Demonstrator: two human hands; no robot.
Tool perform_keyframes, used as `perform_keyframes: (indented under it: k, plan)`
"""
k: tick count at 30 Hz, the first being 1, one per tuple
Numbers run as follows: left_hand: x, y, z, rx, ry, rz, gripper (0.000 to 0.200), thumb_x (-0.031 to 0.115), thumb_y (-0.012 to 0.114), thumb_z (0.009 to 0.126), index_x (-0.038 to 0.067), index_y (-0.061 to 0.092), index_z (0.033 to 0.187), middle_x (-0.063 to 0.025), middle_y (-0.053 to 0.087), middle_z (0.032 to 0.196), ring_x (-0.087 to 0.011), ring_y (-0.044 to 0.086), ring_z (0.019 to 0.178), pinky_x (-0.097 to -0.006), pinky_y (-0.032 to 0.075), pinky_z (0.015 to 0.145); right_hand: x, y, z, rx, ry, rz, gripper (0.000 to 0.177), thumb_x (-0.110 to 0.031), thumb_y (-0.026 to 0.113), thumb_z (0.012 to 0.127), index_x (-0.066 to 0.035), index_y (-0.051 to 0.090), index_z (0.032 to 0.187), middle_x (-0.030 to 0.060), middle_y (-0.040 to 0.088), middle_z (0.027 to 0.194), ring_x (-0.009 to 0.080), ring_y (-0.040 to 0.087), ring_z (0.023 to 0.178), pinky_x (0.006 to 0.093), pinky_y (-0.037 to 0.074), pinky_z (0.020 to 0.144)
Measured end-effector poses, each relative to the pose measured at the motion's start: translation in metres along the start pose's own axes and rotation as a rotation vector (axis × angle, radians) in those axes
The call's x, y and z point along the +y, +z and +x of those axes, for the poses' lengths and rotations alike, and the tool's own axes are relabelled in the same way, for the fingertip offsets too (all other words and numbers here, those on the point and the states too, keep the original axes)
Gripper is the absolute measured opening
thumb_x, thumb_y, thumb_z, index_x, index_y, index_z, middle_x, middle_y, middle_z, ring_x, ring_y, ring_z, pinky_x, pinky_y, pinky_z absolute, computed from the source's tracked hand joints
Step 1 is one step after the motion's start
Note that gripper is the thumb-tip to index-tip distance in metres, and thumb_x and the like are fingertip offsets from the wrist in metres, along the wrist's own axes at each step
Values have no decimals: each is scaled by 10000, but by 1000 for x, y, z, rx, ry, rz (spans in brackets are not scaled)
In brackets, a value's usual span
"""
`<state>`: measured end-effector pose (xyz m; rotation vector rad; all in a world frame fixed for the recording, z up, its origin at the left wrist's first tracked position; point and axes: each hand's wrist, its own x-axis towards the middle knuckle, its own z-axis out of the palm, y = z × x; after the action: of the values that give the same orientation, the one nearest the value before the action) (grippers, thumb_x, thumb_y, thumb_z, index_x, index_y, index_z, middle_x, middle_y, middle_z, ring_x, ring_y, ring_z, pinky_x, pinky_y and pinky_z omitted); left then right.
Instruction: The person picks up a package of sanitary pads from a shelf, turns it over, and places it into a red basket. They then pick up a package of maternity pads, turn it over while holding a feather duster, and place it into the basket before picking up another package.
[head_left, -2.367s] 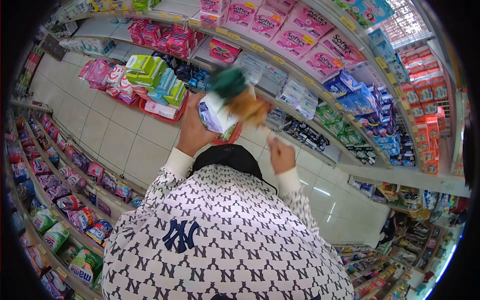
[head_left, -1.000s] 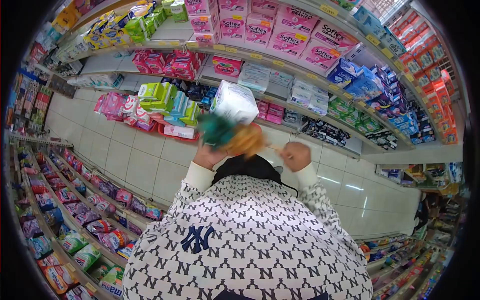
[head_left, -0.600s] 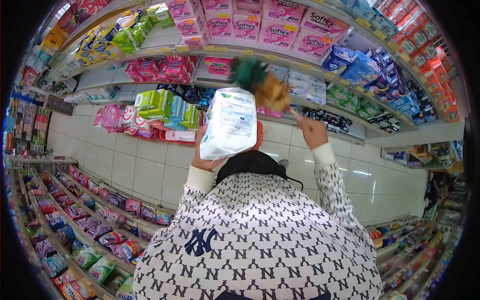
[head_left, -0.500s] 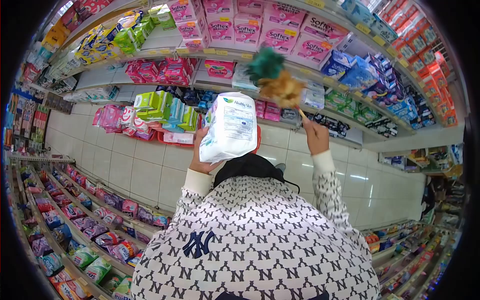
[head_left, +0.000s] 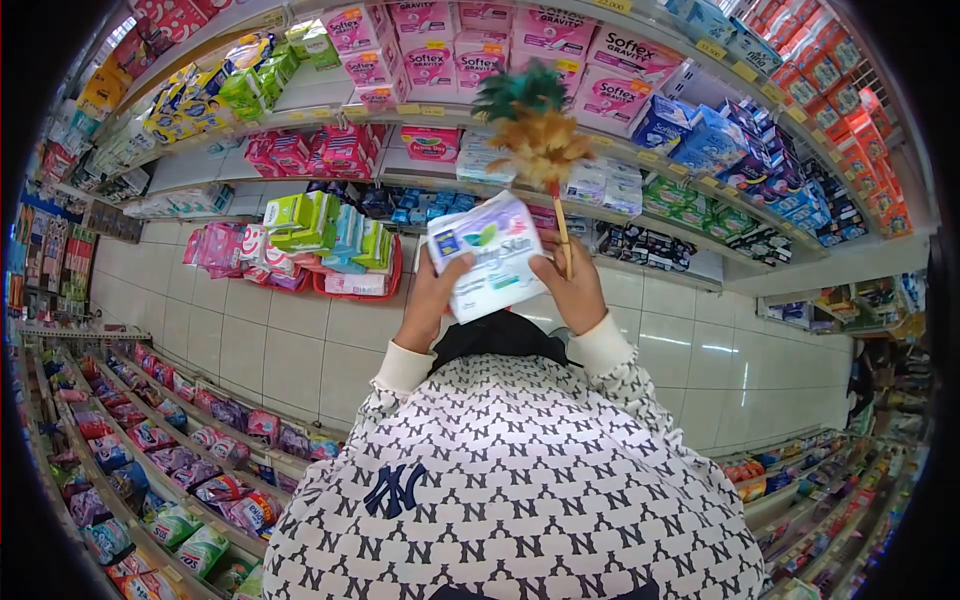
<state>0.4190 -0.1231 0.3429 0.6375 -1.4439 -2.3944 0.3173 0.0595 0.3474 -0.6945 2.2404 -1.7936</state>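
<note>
A white pack of sanitary pads point(head_left: 490, 265), printed with a green leaf and "Skin", is held in front of my body. My left hand point(head_left: 432, 300) grips its left side, thumb across the front. On the opposite edge, my right hand point(head_left: 574, 290) touches the pack with its thumb. That same hand also holds the thin stick of a feather duster point(head_left: 540, 150), whose green and tan feathers point up toward the shelves. Most of my fingers are hidden behind the pack.
Ahead, shelves carry pink Softex packs point(head_left: 428, 68) and blue packs point(head_left: 708, 140). On the tiled floor, a red basket point(head_left: 394, 275) stands beside piled green packs point(head_left: 300, 220). Behind me to the left, lower shelves hold colourful pouches point(head_left: 200, 550).
The pack has turned from its printed back to its leaf-marked front. My right hand has come in from the right to the pack's edge, bringing the duster, now less blurred.
</note>
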Motion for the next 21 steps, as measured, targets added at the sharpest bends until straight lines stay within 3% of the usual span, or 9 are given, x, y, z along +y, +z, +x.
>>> perform_keyframes:
  k: [4, 5, 8, 10, 11, 14, 17, 20, 21]
  plan:
    - [7, -2, -4, -127, 151, 4, 625, 492, 464, 964, 42, 331, 1377, -119, 550, 1189, -188, 560, 1075, -317, 450, 938, -1, -3, 5, 74, 336, 489, 252, -238, 697, 887, -71, 511, 866, -39, 414, 769, 61, 397, 662, 213, 372, 625]
    - [5, -4, -3, -166, 201, -105, 671, 562, 430, 952, 55, 337, 1382, -116, 528, 1218, -193, 552, 1085, -335, 440, 939, -2, 1, 4, 89, 355, 892, 121, -173, 615, 940, -74, 547, 933, -36, 521, 832, 47, 515, 733, 220, 445, 691]
    - [6, 11, -1, -186, 100, -162, 756, 657, 365, 932, 76, 335, 1415, -127, 512, 1307, -244, 536, 1170, -405, 438, 977, -22, 1, -6, -59, 362, 1066, 261, -107, 504, 979, -8, 535, 1219, 80, 606, 1144, 137, 594, 1032, 274, 477, 898]
    - [-11, 12, -1, -293, -142, -537, 721, 613, 380, 951, 76, 332, 1430, -119, 511, 1346, -246, 531, 1199, -408, 428, 1011, 13, 14, -2, -127, 130, 406, 302, -143, 511, 983, -7, 508, 1253, 100, 593, 1120, 156, 585, 966, 290, 480, 835]
    - [-24, 6, -1, -337, -180, -648, 716, 604, 382, 954, 94, 317, 1452, -97, 475, 1409, -265, 495, 1258, -420, 410, 1037, 22, 18, -3, -7, -101, 15, 241, -192, 504, 993, -15, 557, 1147, 73, 605, 946, 145, 560, 834, 301, 470, 750]
    - [-39, 0, 2, -256, -240, -637, 679, 583, 406, 956, 103, 362, 1434, -86, 503, 1383, -250, 510, 1240, -413, 416, 1033, -1, -22, -2, -44, -27, -29, 239, -230, 501, 988, -11, 594, 955, 88, 528, 725, 191, 517, 683, 309, 443, 662]
    - [-64, -31, 14, -153, -223, -599, 591, 523, 448, 960, 101, 438, 1373, -85, 545, 1328, -245, 539, 1198, -411, 423, 1030, -26, -73, -18, -331, -215, -372, 295, -264, 526, 968, -20, 581, 810, 134, 485, 629, 275, 521, 599, 337, 442, 613]
    - [-80, -57, 12, -115, -179, -537, 547, 477, 437, 974, 87, 439, 1357, -104, 553, 1311, -255, 554, 1177, -417, 439, 1020, -38, -82, -29, -484, -144, -636, 322, -292, 534, 958, -16, 589, 800, 179, 520, 646, 338, 519, 571, 382, 420, 553]
    - [-65, -53, 11, -173, -226, -582, 559, 481, 431, 974, 84, 428, 1368, -107, 547, 1320, -258, 544, 1193, -416, 442, 1018, 16, -93, -27, -129, -56, -712, 313, -293, 541, 951, -18, 620, 826, 180, 568, 642, 334, 538, 535, 411, 403, 519]
